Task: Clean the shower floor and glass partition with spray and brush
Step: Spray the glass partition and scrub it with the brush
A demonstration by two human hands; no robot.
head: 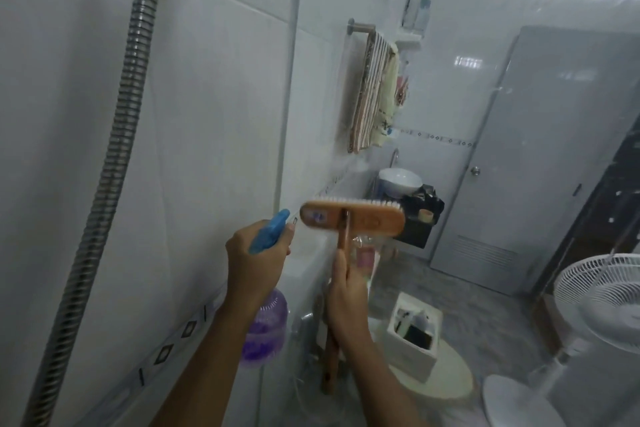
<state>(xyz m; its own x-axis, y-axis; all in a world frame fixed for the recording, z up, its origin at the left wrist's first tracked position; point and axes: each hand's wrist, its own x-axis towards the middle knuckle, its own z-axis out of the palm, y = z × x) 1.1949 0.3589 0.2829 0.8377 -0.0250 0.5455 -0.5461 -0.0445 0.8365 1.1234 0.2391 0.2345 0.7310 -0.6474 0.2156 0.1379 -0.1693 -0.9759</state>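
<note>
Inside a white-tiled shower, we face the glass partition (450, 10). Our left hand (258, 260) has its fingers curled round the neck of a purple spray bottle (265, 326), blue nozzle aimed at the glass. Our right hand (346, 302) has its fingers wrapped round the wooden handle of a brush (351, 220), bristles against or just short of the pane; we cannot tell which. The shower floor is out of view. With both hands full, a wet handle could slip and knock the wooden head against the glass
</note>
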